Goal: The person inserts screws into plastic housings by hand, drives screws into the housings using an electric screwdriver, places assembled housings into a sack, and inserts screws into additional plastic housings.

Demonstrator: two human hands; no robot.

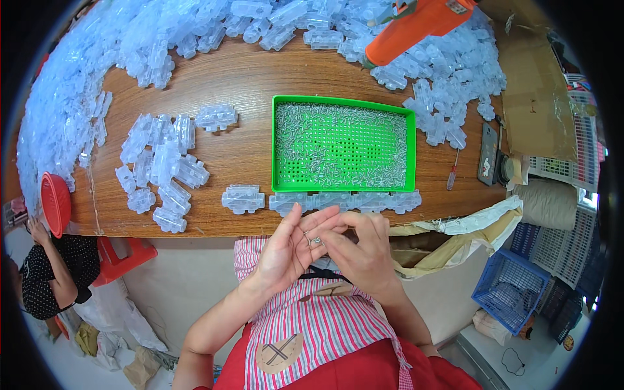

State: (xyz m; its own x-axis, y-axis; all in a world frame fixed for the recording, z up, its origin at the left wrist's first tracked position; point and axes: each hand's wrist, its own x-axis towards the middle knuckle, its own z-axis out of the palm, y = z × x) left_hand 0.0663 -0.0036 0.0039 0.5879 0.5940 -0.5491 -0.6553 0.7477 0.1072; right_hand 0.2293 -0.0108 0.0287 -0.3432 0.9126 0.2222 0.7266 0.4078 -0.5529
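Presently our left hand [286,250], palm up, fingers extended, bears screws [316,240] near the table [240,159]; our right hand [365,250] bends its narrowed fingers there, pinch unclear to us; farther sits the tray [275,146].

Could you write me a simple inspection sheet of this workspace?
Surface: brown wooden table, far edge covered.
Job's things: green tray of small metal pieces; clear plastic parts lined up along its near edge.
Clutter: heap of similar parts; red bowl, screwdriver, phone, orange tool.
Hands: left hand palm up, metal bits on it; right hand with fingertips at that palm.
Cables: thin dark cord on the floor, right.
Surroundings: another person, left; blue basket, right.
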